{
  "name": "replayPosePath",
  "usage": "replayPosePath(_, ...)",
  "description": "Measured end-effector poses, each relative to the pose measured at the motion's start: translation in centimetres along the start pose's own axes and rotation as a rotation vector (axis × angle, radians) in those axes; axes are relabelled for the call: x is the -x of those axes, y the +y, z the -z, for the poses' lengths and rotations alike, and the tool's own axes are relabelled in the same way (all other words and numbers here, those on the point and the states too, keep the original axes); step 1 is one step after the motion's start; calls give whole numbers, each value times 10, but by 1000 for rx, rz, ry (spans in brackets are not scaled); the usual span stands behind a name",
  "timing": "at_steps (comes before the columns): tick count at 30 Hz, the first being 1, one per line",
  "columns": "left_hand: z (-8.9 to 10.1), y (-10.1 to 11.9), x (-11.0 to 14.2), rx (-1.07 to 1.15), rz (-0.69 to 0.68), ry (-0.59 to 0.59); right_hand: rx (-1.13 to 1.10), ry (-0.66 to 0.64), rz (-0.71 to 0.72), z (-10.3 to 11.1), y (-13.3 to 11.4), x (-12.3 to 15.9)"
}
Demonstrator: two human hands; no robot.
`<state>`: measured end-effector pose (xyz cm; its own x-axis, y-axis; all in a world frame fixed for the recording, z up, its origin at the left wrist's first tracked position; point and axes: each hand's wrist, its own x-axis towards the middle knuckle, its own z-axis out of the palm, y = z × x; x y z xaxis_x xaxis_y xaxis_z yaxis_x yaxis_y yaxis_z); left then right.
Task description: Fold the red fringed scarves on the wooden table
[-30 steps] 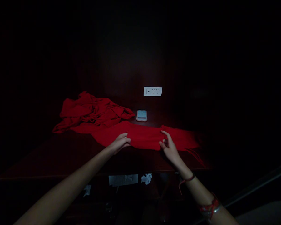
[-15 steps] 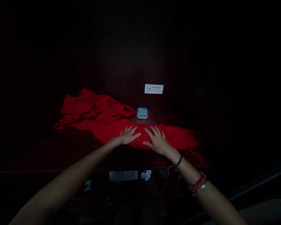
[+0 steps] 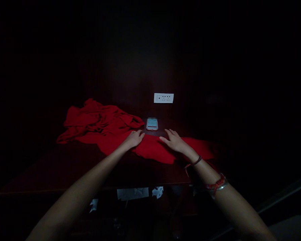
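Observation:
A length of red cloth (image 3: 154,150) lies across the dark table, its left part bunched into a crumpled heap (image 3: 97,117). Over the cloth's far edge, left of the phone, is my left hand (image 3: 134,138); its thumb points forward and most of its fingers are hidden behind the hand. My right hand (image 3: 175,141) is over the same cloth further right, thumb apart from the stretched fingers. Neither hand visibly grips the cloth. Between and beyond the hands, a phone (image 3: 152,124) with a lit screen lies on the table.
A white socket plate (image 3: 164,98) is on the dark wall behind the table. The table's front edge (image 3: 90,189) runs below my forearms. Beneath it are pale papers (image 3: 132,193) and a crumpled white piece (image 3: 158,191). Both sides are very dark.
My hands have shifted toward the far edge of the cloth, and the right one a little to the right. The cloth's near edge has changed shape between them. The view has tilted slightly upward.

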<state>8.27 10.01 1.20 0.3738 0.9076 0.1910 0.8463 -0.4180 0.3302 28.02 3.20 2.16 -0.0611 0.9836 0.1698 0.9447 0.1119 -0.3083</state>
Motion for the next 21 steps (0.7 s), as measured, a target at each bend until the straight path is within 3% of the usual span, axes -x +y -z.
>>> replayPosePath(3, -10, 1, -10, -23, 84, 21, 38, -31, -50, -14, 2, -11)
replayPosePath(8, -33, -3, 0, -102, 112, 109, 107, -139, -12, -43, 14, -4)
replayPosePath(12, -21, -6, 8, -126, 95, 120, 92, -99, 6, -31, 25, 3)
replayPosePath(15, -3, -10, 23, -81, 188, 191, -1, 121, 16, -11, 23, 21)
replayPosePath(17, 4, -11, 37, 40, 226, 136, -137, 203, -22, -3, 19, 41)
replayPosePath(19, 4, -8, 51, 207, 192, 11, -281, 136, -33, -4, 15, 61)
replayPosePath(21, -1, 0, 60, 293, 158, -14, -335, 110, 30, -12, 12, 74)
